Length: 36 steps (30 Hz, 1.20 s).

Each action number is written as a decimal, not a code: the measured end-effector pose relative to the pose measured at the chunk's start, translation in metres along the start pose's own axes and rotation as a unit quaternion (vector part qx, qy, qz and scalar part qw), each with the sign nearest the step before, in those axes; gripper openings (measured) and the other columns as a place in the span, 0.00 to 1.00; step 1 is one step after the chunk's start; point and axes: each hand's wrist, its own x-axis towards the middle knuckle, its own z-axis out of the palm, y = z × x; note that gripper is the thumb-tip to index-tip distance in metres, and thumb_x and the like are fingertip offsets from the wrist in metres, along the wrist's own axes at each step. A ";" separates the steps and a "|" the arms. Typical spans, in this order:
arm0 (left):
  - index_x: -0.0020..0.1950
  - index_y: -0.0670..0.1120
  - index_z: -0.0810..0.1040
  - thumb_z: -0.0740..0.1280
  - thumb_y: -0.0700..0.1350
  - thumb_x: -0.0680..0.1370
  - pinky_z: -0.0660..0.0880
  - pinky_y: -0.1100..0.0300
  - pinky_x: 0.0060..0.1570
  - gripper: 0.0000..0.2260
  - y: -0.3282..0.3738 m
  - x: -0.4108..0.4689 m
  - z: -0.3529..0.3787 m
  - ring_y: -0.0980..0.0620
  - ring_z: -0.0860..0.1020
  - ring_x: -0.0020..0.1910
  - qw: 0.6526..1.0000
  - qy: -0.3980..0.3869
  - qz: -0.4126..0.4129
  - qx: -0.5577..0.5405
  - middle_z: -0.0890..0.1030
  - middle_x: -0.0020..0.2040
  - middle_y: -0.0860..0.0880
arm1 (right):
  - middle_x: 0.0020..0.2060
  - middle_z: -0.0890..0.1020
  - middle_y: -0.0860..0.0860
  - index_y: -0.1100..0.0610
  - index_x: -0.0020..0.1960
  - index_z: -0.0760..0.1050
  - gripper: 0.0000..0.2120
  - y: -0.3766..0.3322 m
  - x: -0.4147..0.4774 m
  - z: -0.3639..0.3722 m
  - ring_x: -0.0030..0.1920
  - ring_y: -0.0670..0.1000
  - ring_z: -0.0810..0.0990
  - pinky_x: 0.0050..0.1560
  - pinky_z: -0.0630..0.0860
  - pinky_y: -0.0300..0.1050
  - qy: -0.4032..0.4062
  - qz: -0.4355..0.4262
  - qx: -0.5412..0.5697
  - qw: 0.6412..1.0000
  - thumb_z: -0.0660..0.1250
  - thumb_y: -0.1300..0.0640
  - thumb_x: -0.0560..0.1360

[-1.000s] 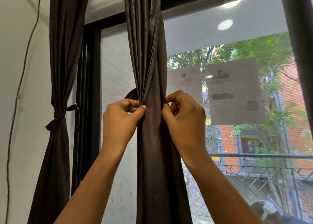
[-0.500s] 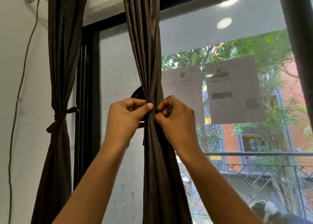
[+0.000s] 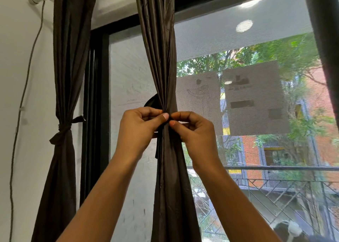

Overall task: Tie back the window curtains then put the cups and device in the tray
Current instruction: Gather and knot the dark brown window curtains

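A person's left hand (image 3: 139,130) and right hand (image 3: 194,133) are pinching the gathered curtain (image 3: 165,58), a dark loop (image 3: 152,102) showing just above the left fingers (image 3: 146,111).

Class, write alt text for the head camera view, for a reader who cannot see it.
A person's left hand and right hand pinch the gathered middle of a dark brown curtain before a window. Left of it, a second curtain hangs tied back.

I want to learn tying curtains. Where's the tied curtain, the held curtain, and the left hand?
tied curtain (image 3: 63,130), head view, on its knot.
held curtain (image 3: 158,49), head view, on its upper folds.
left hand (image 3: 138,130), head view, on its back.
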 end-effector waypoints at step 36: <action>0.45 0.49 0.79 0.65 0.45 0.79 0.79 0.50 0.48 0.05 -0.025 0.011 -0.041 0.48 0.81 0.46 0.991 0.084 -0.021 0.099 0.83 0.44 0.46 | 0.39 0.80 0.52 0.57 0.40 0.76 0.03 0.043 0.034 -0.010 0.42 0.51 0.77 0.45 0.74 0.47 -0.054 0.266 0.136 0.953 0.68 0.62 0.72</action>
